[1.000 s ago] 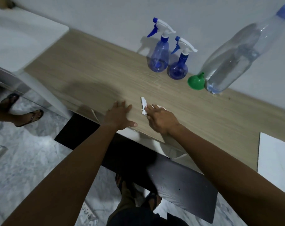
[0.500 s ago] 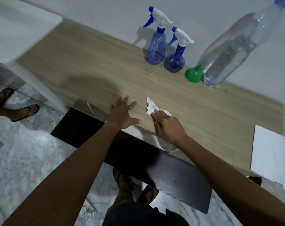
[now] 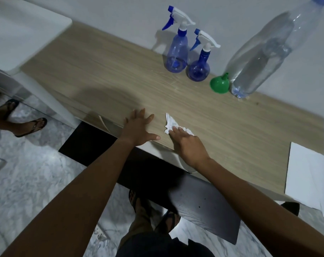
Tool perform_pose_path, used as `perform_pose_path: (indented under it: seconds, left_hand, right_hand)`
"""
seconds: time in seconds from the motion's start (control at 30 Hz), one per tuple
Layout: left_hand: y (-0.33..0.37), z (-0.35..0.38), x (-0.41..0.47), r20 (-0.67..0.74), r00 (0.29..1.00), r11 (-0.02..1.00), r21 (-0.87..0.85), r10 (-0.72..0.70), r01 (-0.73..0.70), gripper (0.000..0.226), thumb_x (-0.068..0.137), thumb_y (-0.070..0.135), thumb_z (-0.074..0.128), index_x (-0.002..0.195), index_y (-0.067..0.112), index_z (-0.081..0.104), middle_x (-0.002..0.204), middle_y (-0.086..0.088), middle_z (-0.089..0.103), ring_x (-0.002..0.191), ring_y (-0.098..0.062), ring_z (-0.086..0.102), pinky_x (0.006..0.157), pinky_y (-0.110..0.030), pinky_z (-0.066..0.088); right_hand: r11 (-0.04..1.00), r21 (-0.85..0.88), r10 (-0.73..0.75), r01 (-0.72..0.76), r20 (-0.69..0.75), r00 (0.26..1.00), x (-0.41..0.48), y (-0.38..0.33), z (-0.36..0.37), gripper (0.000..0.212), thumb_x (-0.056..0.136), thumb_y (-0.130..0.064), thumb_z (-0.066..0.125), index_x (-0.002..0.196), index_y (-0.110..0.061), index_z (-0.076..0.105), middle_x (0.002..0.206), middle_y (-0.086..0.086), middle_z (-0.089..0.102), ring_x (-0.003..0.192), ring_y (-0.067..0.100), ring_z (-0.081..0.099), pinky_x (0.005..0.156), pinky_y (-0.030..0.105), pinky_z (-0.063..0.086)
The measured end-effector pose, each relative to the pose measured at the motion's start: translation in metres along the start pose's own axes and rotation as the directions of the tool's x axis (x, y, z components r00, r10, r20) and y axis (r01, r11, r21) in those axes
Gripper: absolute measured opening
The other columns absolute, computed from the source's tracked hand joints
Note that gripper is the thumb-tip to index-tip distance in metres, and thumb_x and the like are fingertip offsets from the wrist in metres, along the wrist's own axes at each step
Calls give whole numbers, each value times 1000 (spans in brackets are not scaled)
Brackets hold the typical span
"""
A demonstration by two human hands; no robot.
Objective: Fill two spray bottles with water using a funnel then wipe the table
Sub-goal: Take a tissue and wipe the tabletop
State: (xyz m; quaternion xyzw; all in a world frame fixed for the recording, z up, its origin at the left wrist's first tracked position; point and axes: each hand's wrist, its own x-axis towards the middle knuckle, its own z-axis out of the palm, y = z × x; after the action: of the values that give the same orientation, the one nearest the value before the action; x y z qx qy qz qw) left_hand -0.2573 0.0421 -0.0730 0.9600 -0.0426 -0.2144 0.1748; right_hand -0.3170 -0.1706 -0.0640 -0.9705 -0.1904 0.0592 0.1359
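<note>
Head view: wiping step. Right hand [image 3: 187, 145] presses crumpled tissue [image 3: 169, 123] flat-fingered onto table [image 3: 102, 71], frame centre, near front edge. Left hand [image 3: 139, 128] splayed flat just left, holding nothing. Table long axis runs upper left to lower right; right hand nearer the lower-right stretch.

Shows pale beige wood grain along the table [image 3: 102, 75]. Translucent blue on the taller spray bottle [image 3: 177, 52] and deeper blue on the shorter spray bottle [image 3: 199, 70], both with white heads and blue triggers. Bright green on the funnel [image 3: 219, 85]. Clear water bottle [image 3: 265, 52], blue-capped. White tissue [image 3: 169, 123], white paper sheet [image 3: 307, 175]. Grey-white marbling on the floor [image 3: 27, 182]; black board [image 3: 203, 210].
</note>
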Motion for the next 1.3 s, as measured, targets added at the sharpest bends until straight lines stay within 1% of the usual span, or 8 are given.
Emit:
perform_pose_path:
  seconds: [0.17,0.33,0.57,0.67,0.77,0.97,1.2,1.3]
  left_hand:
    - [2,-4,3,1,1000,999,41,-9,9,98,72,65,73,154,39,27,168,2,7,154,-28,0,121,-57,11]
    - [-1,-32,28,-73,997,994,99,42,-34,78,76,62,72,145,34,47,156,6,39,145,-22,29,118,-40,30]
    - [-15,-71,91,-29,996,995,54,86,-84,89,77,51,78,152,31,36,165,-1,22,151,-32,18,121,-42,25]
    - [-14,-74,113,-52,985,985,62,164,-161,92,73,55,79,152,32,37,165,-1,21,151,-33,16,120,-45,25]
    - [-4,-67,124,23,984,979,98,177,-179,98,70,62,77,153,36,32,167,2,15,153,-30,9,121,-49,22]
    - [2,-65,130,80,985,973,159,156,-167,102,68,67,76,153,38,30,168,0,9,154,-32,4,120,-53,21]
    - [4,-70,127,96,985,980,128,143,-155,102,68,65,77,154,37,31,168,1,8,154,-31,1,120,-54,22]
    - [5,-69,126,100,987,983,121,127,-139,102,68,64,78,154,36,30,168,3,7,154,-30,0,119,-57,22]
  right_hand:
    - [994,-109,-8,10,21,1000,13,2,-4,34,102,-19,42,126,-27,65,122,6,69,102,32,69,78,38,49]
    - [937,309,200,-162,-97,975,54,25,-30,38,81,-12,62,111,-27,80,107,4,78,93,23,74,81,28,54]
    - [904,356,350,-237,-298,888,153,43,-54,38,89,-5,55,117,-16,77,105,10,79,96,28,73,83,26,48]
    - [887,363,398,-287,-280,874,169,51,-54,39,88,-28,46,109,-22,79,94,11,78,87,28,69,78,35,51]
    - [949,134,313,-287,-256,915,172,58,-37,24,92,-24,50,95,-16,73,88,9,73,80,35,68,67,38,51]
    - [952,15,298,-306,-286,911,173,58,-19,25,95,-31,45,95,-17,65,97,7,66,88,34,64,65,39,49]
    - [931,152,362,-332,-260,895,193,32,-9,24,96,-16,59,115,-7,71,130,18,65,126,38,57,101,49,50]
    - [946,133,322,-297,-252,913,177,38,3,25,100,-17,53,118,-8,68,138,10,61,138,32,50,102,46,48]
